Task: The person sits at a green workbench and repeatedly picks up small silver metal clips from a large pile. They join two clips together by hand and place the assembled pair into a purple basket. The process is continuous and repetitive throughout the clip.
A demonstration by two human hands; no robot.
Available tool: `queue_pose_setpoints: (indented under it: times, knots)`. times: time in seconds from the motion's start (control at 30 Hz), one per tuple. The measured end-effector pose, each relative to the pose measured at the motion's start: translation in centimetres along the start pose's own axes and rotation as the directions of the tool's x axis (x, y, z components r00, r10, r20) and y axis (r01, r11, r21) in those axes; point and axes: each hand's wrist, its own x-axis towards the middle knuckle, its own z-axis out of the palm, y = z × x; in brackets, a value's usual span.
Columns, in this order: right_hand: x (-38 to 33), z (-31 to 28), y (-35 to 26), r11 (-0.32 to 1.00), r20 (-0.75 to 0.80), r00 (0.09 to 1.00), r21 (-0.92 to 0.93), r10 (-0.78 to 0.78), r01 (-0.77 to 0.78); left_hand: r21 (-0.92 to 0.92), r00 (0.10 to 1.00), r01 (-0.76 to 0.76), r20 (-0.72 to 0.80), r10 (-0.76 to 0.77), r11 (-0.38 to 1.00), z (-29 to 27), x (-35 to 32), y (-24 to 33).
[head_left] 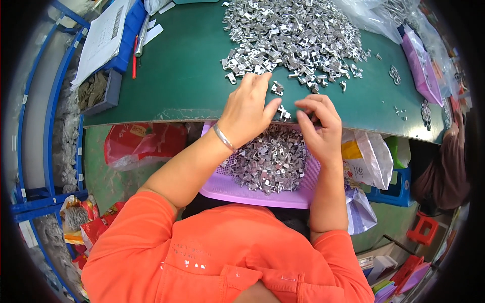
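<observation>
My left hand (pixel 246 107), with a silver bangle on its wrist, reaches over the table edge, its fingers stretched toward the pile and its thumb apart. Loosely curled, my right hand (pixel 323 123) is at the same edge, with a gap between thumb and index finger. Between the hands is a small metal bracket (pixel 284 113), close to my left thumb; another bracket (pixel 277 88) lies just beyond it. A large pile of metal brackets (pixel 298 38) covers the far middle of the table. Below my hands, a purple basket (pixel 222 188) holds many similar metal parts (pixel 270 159).
The green table (pixel 172 65) carries a blue tray with papers (pixel 108 43), a red pen (pixel 134 65) and a purple bin (pixel 422 70). Blue shelving (pixel 53 116) stands left. Bags (pixel 369 156), a blue stool (pixel 396 189) and another person's arm (pixel 444 161) are at right.
</observation>
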Motion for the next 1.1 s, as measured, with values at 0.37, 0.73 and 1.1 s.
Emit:
queue_pose_setpoints:
  times: [0.37, 0.73, 1.1]
  knots:
    - [2.1, 3.3, 0.8, 0.918, -0.037, 0.992, -0.386, -0.12, 0.096, -0.201, 0.998, 0.058, 0.022, -0.055, 0.978, 0.4, 0.7, -0.8]
    - [1.0, -1.4, 0.6, 0.946, 0.06, 0.972, -0.225, -0.226, 0.234, -0.476, 0.9, -0.247, 0.209, 0.382, 0.844, -1.4, 0.2, -1.1]
    - [2.4, -0.5, 2.6, 0.978, -0.209, 0.977, -0.208, -0.052, 0.007, -0.554, 0.951, -0.155, 0.14, 0.276, 0.818, -1.7, 0.2, -1.1]
